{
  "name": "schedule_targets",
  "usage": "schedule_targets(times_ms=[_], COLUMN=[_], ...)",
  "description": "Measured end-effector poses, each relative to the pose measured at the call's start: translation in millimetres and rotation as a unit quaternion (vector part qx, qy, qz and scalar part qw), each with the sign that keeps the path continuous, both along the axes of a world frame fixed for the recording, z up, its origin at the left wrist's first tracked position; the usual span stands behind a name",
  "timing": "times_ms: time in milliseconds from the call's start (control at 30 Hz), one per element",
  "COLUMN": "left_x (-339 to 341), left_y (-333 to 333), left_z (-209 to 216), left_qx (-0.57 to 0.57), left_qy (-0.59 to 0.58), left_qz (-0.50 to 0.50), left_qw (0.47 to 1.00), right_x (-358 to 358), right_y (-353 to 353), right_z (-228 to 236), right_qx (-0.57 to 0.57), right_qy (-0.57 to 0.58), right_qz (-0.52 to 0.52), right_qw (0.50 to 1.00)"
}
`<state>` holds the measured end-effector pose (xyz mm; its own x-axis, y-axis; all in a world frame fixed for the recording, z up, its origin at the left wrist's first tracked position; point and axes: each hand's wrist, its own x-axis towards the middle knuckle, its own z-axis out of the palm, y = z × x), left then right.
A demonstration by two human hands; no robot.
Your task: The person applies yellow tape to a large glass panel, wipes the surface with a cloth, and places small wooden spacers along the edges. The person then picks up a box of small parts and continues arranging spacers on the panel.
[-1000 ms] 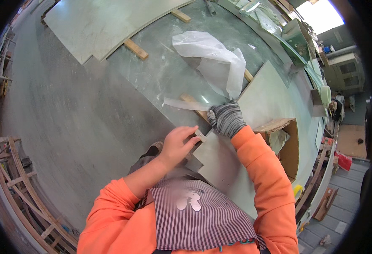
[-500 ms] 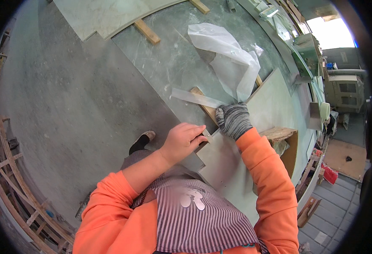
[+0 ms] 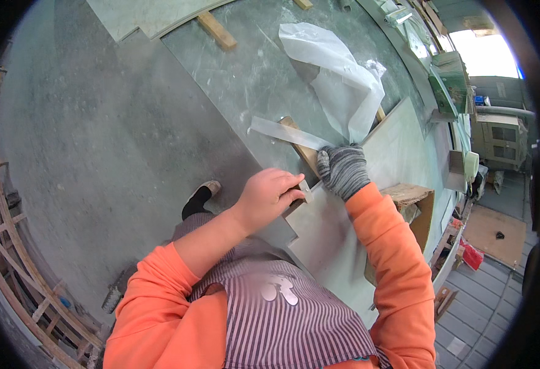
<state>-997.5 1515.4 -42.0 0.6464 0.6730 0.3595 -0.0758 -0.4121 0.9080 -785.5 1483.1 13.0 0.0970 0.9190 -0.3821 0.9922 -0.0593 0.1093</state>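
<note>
My bare left hand (image 3: 268, 195) pinches a small pale block (image 3: 306, 191) between thumb and fingers, against the corner of a pale flat panel (image 3: 322, 230). I cannot make out exactly what the block is. My right hand (image 3: 345, 171), in a grey knitted glove, is closed at the panel's far edge. From its fingers run a crumpled translucent plastic film (image 3: 346, 92) and a narrow strip of film (image 3: 280, 131); the gripped part is hidden. Under the strip, a wooden batten (image 3: 307, 155) lies slanting on the grey table (image 3: 239, 92).
Another pale panel (image 3: 153, 12) with a notched edge rests on battens (image 3: 216, 31) at the far left. An open box (image 3: 420, 212) stands by my right forearm. Wooden frames (image 3: 11, 240) lean at the left, near my foot (image 3: 205, 192). Glass-like sheets (image 3: 451, 83) line the right.
The view has shifted slightly. My left hand has moved a little to the right along the panel's edge with the block. The right hand keeps its place on the film.
</note>
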Motion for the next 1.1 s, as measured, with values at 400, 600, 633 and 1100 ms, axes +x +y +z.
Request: schedule_targets(times_ms=[400,600,633,1100], left_x=[-13,-38,-36,-19], left_y=[-7,-20,-24,-33], left_z=[13,19,17,15], left_qx=[-0.119,-0.252,-0.289,-0.515], left_qy=[0.062,0.278,0.283,0.199], left_qz=[0.016,-0.066,-0.113,-0.165], left_qw=[0.991,0.925,0.908,0.817], right_x=[-48,-57,-57,14], right_y=[-11,-13,-13,35], right_z=[26,35,37,73], right_qx=[0.144,0.027,0.018,0.26], right_qy=[0.284,0.215,0.213,0.046], right_qz=[0.022,-0.028,-0.024,-0.109], right_qw=[0.948,0.976,0.977,0.958])
